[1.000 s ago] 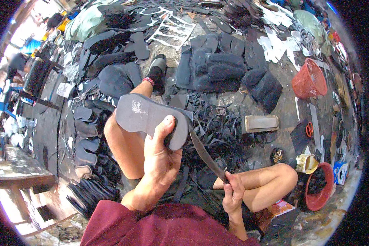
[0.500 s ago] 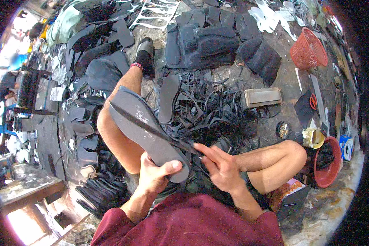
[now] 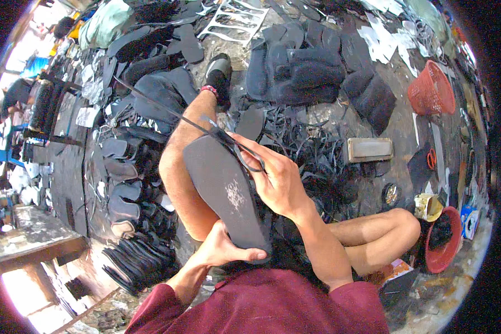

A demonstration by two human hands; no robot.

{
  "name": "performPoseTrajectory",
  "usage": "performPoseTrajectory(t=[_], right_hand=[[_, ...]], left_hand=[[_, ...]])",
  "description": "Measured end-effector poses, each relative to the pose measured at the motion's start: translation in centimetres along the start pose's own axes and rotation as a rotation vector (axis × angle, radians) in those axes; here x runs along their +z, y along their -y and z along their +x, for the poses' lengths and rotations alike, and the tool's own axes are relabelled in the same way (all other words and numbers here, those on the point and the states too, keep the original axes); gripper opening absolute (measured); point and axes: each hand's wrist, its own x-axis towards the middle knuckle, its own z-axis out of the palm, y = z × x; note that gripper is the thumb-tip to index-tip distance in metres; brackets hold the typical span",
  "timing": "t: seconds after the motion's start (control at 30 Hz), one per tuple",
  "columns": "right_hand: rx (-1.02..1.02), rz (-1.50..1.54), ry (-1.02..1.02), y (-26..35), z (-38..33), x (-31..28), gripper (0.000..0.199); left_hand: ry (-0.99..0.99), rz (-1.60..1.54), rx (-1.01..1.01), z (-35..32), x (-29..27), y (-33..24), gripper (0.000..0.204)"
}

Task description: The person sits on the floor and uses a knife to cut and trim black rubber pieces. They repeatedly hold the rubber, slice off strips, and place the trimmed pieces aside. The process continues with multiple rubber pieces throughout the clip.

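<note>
Over the lap, left hand [image 3: 220, 253] grips the black sole [image 3: 225, 195]; right hand [image 3: 275, 178] pinches its strap [image 3: 167, 111].

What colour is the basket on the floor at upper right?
Red basket, clearest in the head view.

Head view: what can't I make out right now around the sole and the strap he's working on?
- Toe end of the dark sole: covered by the right hand, so where the strap meets it is hidden.
- Heel end: wrapped by the left hand.
- Strap's far end: lost among dark soles on the floor.
- Red bowl contents: too dark and small to identify.
- Upper left corner: overexposed, bent by the fisheye.
</note>
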Motion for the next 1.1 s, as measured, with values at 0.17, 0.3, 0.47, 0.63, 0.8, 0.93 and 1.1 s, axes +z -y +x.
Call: performPoseTrajectory(t=[0.17,0.3,0.47,0.63,0.8,0.93,1.1], right_hand=[[0.152,0.391,0.148,2.2,-4.4,-0.5,0.04],[0.283,0.552,0.09,2.3,-8.7,0.2,0.039],[0.057,-0.063,0.094,-2.0,-15.3,-3.0,0.024],[0.238,-0.148,0.209,-1.8,-13.4,-7.5,0.047],[0.032,-0.217,0.452,-0.8,-5.2,-8.8,0.061],[-0.076,-0.189,0.582,0.1,-0.9,-7.7,0.063],[-0.175,-0.247,0.713,0.7,2.6,-7.2,0.056]], left_hand=[[-0.56,-0.392,0.328,-0.4,-0.9,-2.1,0.059],[-0.418,-0.675,0.201,-0.8,-2.8,-2.8,0.031],[-0.349,-0.697,0.065,-1.4,-3.4,-1.8,0.033],[-0.309,-0.586,0.021,-1.3,-3.3,-1.6,0.034],[-0.2,-0.305,0.045,-0.6,-4.1,-2.5,0.024],[-0.125,-0.258,-0.056,-0.2,-4.0,-3.5,0.028],[0.008,-0.16,-0.201,0.6,-4.6,-5.2,0.034]])
